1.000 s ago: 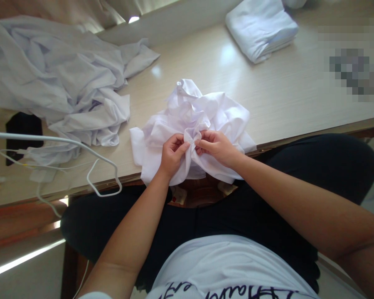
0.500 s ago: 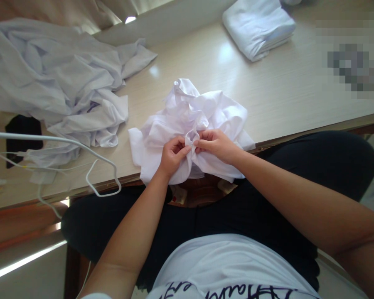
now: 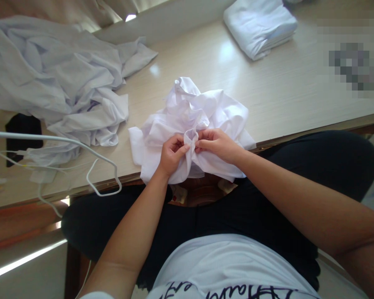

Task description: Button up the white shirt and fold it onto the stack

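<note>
At frame centre: crumpled white cloth [image 3: 202, 116] on the surface [image 3: 283, 91], near its front edge.
Left hand [image 3: 171, 155]: fingers pinching a fold.
Right hand [image 3: 216, 145]: fingers pinching the same fold.
Upper left: loose white garments [image 3: 56, 79].

The white garment [image 3: 191, 120] lies crumpled (partly overhanging) at the table's near edge.

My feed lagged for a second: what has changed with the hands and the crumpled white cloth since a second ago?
Almost nothing. Left hand and right hand still pinch the same bunched fold of the crumpled white cloth, shifted marginally. White wire hanger and folded white cloth stack stayed put.
</note>
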`<state>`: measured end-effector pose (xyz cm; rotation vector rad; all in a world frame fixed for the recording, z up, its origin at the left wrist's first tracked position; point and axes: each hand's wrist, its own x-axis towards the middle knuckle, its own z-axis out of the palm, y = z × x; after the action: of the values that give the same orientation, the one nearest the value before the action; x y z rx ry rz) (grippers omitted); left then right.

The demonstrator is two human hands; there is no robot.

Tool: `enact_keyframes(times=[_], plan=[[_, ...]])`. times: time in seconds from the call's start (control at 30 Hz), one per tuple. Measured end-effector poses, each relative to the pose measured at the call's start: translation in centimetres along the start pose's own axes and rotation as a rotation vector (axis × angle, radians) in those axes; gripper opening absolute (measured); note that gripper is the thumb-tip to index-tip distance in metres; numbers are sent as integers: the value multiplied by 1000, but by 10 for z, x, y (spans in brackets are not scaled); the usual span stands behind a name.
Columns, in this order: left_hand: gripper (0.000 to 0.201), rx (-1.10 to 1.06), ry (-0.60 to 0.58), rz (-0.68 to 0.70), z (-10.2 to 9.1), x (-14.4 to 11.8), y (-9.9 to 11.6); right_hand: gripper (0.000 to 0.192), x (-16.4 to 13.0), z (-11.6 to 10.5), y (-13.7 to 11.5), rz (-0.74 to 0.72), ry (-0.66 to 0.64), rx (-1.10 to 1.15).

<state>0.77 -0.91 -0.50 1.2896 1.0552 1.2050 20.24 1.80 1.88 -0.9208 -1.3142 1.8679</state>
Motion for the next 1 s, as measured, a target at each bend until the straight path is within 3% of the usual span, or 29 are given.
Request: enact_keyframes(times=[0.6,1.0], plan=[[22,-66,-88,-72,-5,5,-4,9,-2,-3,-1,-31,-7,-2],[22,-92,-112,-126,-10,8,-8,5,-12,5,-7,-288,97,-405]])
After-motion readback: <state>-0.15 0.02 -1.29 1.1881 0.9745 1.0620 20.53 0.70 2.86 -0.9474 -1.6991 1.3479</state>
